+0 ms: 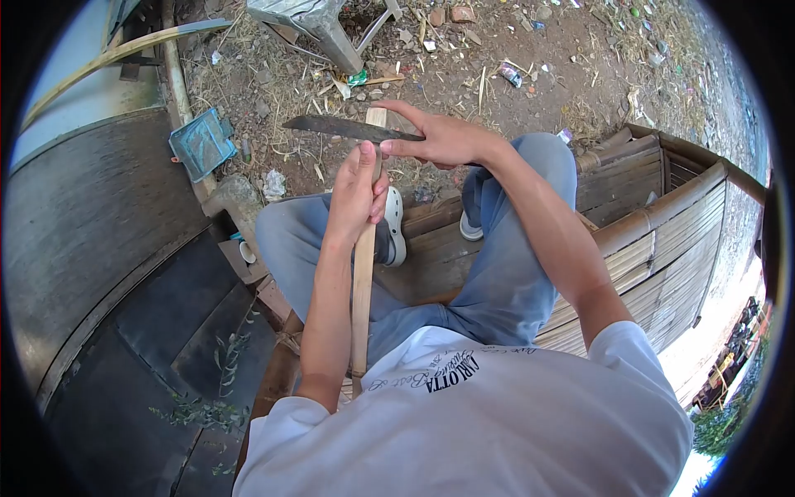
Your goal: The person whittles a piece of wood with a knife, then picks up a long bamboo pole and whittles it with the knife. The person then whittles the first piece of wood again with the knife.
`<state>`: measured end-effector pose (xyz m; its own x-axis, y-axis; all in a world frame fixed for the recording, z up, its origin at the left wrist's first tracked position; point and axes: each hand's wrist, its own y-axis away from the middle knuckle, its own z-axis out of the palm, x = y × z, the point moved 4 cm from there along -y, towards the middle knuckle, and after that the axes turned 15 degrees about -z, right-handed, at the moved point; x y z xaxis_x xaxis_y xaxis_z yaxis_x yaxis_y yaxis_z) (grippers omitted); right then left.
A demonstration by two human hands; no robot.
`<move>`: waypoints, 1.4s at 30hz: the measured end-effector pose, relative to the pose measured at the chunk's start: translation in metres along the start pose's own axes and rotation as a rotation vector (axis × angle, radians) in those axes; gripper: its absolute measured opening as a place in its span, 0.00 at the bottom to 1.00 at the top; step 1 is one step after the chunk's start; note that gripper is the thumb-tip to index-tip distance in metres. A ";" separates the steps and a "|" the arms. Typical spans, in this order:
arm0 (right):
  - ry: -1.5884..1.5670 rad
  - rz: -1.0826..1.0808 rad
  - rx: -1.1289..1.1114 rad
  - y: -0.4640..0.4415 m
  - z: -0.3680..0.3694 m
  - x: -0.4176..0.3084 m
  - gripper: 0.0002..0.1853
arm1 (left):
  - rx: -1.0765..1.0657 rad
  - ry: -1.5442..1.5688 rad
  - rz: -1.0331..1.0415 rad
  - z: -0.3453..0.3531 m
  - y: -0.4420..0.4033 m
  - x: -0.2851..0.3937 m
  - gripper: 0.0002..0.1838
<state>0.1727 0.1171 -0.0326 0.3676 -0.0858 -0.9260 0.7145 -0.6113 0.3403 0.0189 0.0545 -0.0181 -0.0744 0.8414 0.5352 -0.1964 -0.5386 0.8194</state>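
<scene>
A long pale strip of wood or bamboo (363,290) runs lengthwise from my lap up between my knees. My left hand (356,199) wraps round it just below its upper end, with the thumb pointing up at the blade. My right hand (447,139) is closed on the handle of a dark-bladed knife (339,127); most of the handle is hidden by the fingers. The blade lies across the strip, its tip pointing left. My right index finger stretches over toward the strip's top end, and the right thumb sits close to the left thumb.
I sit on a slatted bamboo bench (662,240). A worn stool (323,33) stands ahead on littered dirt ground. To the left are a blue plastic container (203,145), a dark panel (91,232) and a leafy sprig (228,364). A curved strip (124,51) juts in at upper left.
</scene>
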 end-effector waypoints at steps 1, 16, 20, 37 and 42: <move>-0.079 -0.007 0.052 0.001 -0.002 -0.002 0.44 | -0.001 0.005 0.004 0.000 0.001 0.002 0.23; -0.964 -0.022 0.837 0.048 -0.028 0.005 0.30 | 0.314 -0.393 -0.041 -0.013 0.089 -0.018 0.24; -1.333 0.127 0.510 0.065 0.002 0.006 0.25 | 0.444 -0.516 -0.028 -0.006 0.117 -0.034 0.25; -0.730 0.030 0.896 0.069 0.049 -0.050 0.14 | 0.660 -0.957 0.088 0.016 0.112 -0.062 0.18; -0.768 -0.010 0.982 0.060 0.051 -0.023 0.13 | 0.652 -0.896 0.098 0.008 0.143 -0.062 0.21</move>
<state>0.1764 0.0419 0.0011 -0.3144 -0.3125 -0.8964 -0.1529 -0.9153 0.3727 0.0034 -0.0750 0.0676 0.7233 0.5995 0.3426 0.3425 -0.7423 0.5759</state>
